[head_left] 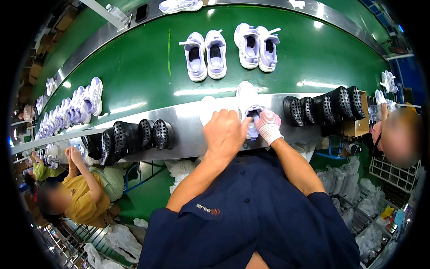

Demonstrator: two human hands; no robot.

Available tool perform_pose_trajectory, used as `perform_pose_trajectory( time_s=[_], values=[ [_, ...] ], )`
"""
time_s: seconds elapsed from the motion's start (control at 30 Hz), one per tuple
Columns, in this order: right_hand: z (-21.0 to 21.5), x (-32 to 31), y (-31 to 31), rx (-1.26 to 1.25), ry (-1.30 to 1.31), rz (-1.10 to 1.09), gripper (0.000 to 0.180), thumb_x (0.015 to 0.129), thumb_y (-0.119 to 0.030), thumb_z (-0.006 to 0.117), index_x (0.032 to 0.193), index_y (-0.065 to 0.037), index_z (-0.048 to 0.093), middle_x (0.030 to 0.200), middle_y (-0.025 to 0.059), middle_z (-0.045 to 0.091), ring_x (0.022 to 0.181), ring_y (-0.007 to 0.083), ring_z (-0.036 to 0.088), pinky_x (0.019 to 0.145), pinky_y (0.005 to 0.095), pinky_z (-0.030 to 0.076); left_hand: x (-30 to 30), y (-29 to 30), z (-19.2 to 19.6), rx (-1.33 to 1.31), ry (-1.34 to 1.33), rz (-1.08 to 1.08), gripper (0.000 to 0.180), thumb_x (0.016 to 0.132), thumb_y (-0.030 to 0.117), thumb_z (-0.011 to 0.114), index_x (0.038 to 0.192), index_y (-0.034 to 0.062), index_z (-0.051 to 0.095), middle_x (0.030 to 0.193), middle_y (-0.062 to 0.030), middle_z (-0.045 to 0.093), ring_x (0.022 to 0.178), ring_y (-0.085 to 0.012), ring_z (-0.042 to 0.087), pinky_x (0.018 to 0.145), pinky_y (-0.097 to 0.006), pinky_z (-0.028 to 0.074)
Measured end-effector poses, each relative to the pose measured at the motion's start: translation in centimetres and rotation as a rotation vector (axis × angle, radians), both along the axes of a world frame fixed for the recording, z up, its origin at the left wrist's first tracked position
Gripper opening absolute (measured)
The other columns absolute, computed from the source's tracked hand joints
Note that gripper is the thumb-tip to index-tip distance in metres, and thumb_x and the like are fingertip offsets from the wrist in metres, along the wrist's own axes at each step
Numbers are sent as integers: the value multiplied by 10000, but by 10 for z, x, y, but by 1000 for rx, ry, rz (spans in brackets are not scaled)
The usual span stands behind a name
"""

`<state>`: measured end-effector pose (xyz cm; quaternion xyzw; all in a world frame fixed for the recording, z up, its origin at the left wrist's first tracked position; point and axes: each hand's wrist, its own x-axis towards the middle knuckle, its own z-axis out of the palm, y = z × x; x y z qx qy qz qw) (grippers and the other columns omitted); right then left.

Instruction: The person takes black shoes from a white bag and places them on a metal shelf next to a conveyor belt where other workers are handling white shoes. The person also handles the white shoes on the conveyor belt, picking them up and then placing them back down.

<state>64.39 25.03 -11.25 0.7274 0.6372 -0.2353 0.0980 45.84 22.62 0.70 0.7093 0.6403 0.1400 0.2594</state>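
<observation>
A white and lavender sneaker (pixel 247 92) lies in front of me, toe pointing away, its collar toward my body. My right hand (pixel 269 126), in a striped knit glove, is closed on the right side of its collar. Bare and curled, my left hand (pixel 224 135) is over the heel end of a second white sneaker (pixel 207 110), hiding most of it. Its thumb reaches the first sneaker's collar. Its fingertips point down out of sight, so what they grip is hidden. Farther off on the green belt stand two pairs of similar sneakers, a left pair (pixel 216 56) and a right pair (pixel 267 49).
Black perforated shoe lasts stand along the metal ledge, a left row (pixel 126 137) and a right row (pixel 323 109). Several sneakers (pixel 93 96) line the belt at left. A cardboard box (pixel 356 125) is beside the right row. Other people work at left and right.
</observation>
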Motion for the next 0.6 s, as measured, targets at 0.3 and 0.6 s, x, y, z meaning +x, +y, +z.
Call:
perform_pose_trajectory(
  time_s=[0.3,0.6],
  values=[
    [5,13,-3,83,102,10,332,914,-413,684,991,-90,680,911,174,727,893,385,702,781,499,544,26,115,-133,-273,-290,-196,350,933,309,670,816,-20,683,781,-252,677,752,-403,676,713,-493,520],
    [-17,27,-16,125,141,-27,270,879,-331,669,981,-91,738,933,206,722,897,407,695,783,498,553,10,15,-22,29,-86,-172,344,948,319,680,900,-22,674,941,-259,699,861,-421,684,744,-513,537]
  ],
)
